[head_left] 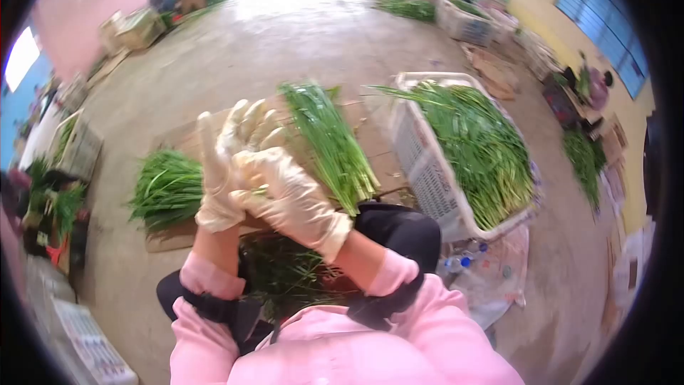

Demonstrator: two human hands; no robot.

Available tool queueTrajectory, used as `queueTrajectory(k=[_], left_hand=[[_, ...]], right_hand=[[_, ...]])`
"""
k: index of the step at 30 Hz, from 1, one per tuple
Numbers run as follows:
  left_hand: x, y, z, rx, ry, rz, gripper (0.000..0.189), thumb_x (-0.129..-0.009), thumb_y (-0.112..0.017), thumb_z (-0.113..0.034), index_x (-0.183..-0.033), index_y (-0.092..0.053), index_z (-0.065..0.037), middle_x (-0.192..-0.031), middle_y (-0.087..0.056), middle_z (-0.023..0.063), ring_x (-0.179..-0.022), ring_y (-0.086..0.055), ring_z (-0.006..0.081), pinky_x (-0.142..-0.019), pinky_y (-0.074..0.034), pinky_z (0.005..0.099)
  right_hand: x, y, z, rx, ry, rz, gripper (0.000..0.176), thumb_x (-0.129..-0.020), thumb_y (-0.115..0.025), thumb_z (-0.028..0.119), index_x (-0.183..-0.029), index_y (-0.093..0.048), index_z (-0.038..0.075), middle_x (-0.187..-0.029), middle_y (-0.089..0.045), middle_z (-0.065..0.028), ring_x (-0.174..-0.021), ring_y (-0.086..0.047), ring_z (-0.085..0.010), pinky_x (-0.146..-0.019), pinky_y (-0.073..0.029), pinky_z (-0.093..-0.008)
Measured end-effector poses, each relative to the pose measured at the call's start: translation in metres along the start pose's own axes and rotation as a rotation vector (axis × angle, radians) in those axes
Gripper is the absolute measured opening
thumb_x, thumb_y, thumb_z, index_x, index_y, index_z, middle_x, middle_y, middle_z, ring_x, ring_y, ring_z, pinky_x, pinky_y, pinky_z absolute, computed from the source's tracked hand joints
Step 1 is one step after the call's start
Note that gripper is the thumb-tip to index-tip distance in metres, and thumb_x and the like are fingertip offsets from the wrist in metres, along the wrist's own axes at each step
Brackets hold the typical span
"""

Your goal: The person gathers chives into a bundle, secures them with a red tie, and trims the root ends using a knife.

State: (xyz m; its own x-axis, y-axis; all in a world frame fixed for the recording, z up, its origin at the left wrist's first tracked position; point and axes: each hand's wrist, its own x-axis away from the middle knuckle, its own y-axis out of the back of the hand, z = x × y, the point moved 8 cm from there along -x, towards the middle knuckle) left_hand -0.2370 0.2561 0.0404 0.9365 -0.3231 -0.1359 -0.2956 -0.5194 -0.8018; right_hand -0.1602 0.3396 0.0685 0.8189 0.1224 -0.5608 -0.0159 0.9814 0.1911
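**Close Together, With Green All Around**

The big gray floor (306, 43) goes far back, and other people sit near the walls with more greens. On the right stands a white crate (426, 171) with holes in its side. It is full of long green leaves (477, 150), with pale stems at the near end. A flat piece of brown cardboard (162, 241) lies on the floor in front of the person.

Two bunches are on it. The long bunch (328, 146) lies in the middle, just past the right hand (288, 196), with its pale ends toward the person. The short, bushy bunch (167, 185) is on the left, beside the left hand (222, 171). Between the knees is a dark, messy pile of thin green bits (285, 274).

Both hands wear thin, pale gloves and touch each other. The left one is wide, with its fingers up and apart. The right one leans on it with bent fingers; I can't tell if it has hold of anything. By the crate is a blue bottle cap (464, 262). A tiny pale spot shows between the gloves, too blurry to name.
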Motion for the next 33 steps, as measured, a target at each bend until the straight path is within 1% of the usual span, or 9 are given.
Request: queueTrajectory(k=[1, 9, 14, 19, 21, 22, 26, 29, 33], left_hand=[[0.001, -0.004, -0.002, 0.024, -0.002, 0.015, 0.091, -0.098, -0.044, -0.070, -0.152, -0.033, 0.003, -0.149, -0.046, 0.0241, -0.139, -0.044, 0.0387, -0.118, -0.035, 0.0485], [-0.006, -0.004, -0.009, 0.082, -0.005, 0.122, 0.093, -0.098, -0.039, -0.073, -0.151, -0.037, 0.003, -0.151, -0.043, 0.0260, -0.138, -0.045, 0.0407, -0.117, -0.036, 0.0517], [0.002, -0.011, -0.025, -0.020, -0.085, 0.134, 0.084, -0.097, -0.040, -0.074, -0.158, -0.034, -0.015, -0.155, -0.042, 0.0139, -0.144, -0.034, 0.0319, -0.115, -0.033, 0.0561], [0.000, 0.022, -0.029, -0.113, 0.003, 0.083, 0.080, -0.101, -0.042, -0.067, -0.151, -0.041, -0.005, -0.147, -0.051, 0.0171, -0.132, -0.050, 0.0294, -0.113, -0.037, 0.0450], [0.004, 0.051, -0.054, -0.265, -0.064, -0.026, 0.075, -0.102, -0.048, -0.061, -0.147, -0.045, -0.002, -0.141, -0.056, 0.0173, -0.128, -0.054, 0.0285, -0.112, -0.039, 0.0429], [0.011, 0.061, -0.069, -0.419, -0.119, -0.111, 0.075, -0.104, -0.046, -0.057, -0.145, -0.046, 0.006, -0.142, -0.056, 0.0209, -0.129, -0.056, 0.0298, -0.112, -0.042, 0.0413], [0.032, 0.119, -0.082, -1.066, 0.075, -0.139, 0.066, -0.094, -0.073, -0.019, -0.151, -0.043, -0.003, -0.147, -0.054, 0.0156, -0.134, -0.053, 0.0286, -0.113, -0.039, 0.0346], [0.039, 0.117, -0.071, -2.034, -0.093, 0.117, 0.085, -0.083, -0.083, -0.034, -0.153, -0.042, -0.008, -0.150, -0.050, 0.0210, -0.142, -0.044, 0.0377, -0.117, -0.035, 0.0392], [0.031, 0.119, -0.026, -2.301, 0.073, 0.371, 0.119, -0.067, -0.089, -0.039, -0.162, -0.022, -0.012, -0.163, -0.030, 0.0198, -0.154, -0.020, 0.0383, -0.126, -0.014, 0.0463]], right_hand=[[0.001, -0.004, -0.004, 0.221, 0.077, 0.028, 0.042, -0.089, -0.077, 0.016, -0.125, -0.061, 0.003, -0.111, -0.061, -0.0166, -0.105, -0.061, -0.0298, -0.091, -0.050, -0.0370], [0.003, -0.017, -0.010, -0.035, 0.048, 0.066, 0.016, -0.092, -0.070, 0.006, -0.106, -0.068, 0.000, -0.091, -0.066, -0.0122, -0.085, -0.063, -0.0280, -0.079, -0.051, -0.0356], [0.014, -0.046, -0.008, -0.273, -0.124, 0.209, 0.014, -0.094, -0.072, 0.006, -0.106, -0.069, 0.000, -0.090, -0.066, -0.0029, -0.082, -0.058, -0.0103, -0.075, -0.050, -0.0274], [0.010, -0.053, -0.035, -0.465, -0.353, 0.333, 0.015, -0.093, -0.072, 0.006, -0.106, -0.070, -0.001, -0.101, -0.065, -0.0044, -0.093, -0.058, -0.0100, -0.081, -0.049, -0.0257], [-0.006, -0.020, -0.036, -0.158, -0.007, 0.196, 0.017, -0.097, -0.069, 0.009, -0.111, -0.071, 0.000, -0.102, -0.070, -0.0038, -0.092, -0.062, -0.0095, -0.082, -0.050, -0.0261], [-0.007, -0.006, -0.060, -0.210, -0.155, 0.119, 0.021, -0.097, -0.069, 0.009, -0.116, -0.070, -0.001, -0.105, -0.071, -0.0054, -0.095, -0.063, -0.0104, -0.085, -0.051, -0.0264], [0.020, 0.029, -0.151, -0.296, -0.578, -0.011, 0.038, -0.098, -0.065, 0.006, -0.135, -0.059, -0.003, -0.124, -0.068, -0.0126, -0.110, -0.066, -0.0198, -0.096, -0.051, -0.0323], [0.030, 0.024, -0.172, -0.160, -0.535, 0.022, 0.043, -0.101, -0.061, 0.005, -0.142, -0.053, -0.002, -0.128, -0.062, -0.0079, -0.105, -0.060, -0.0136, -0.092, -0.050, -0.0263], [0.042, 0.019, -0.173, 0.859, -0.440, 0.507, 0.070, -0.091, -0.069, 0.034, -0.151, -0.044, 0.006, -0.149, -0.048, -0.0196, -0.140, -0.044, -0.0344, -0.116, -0.036, -0.0440]])
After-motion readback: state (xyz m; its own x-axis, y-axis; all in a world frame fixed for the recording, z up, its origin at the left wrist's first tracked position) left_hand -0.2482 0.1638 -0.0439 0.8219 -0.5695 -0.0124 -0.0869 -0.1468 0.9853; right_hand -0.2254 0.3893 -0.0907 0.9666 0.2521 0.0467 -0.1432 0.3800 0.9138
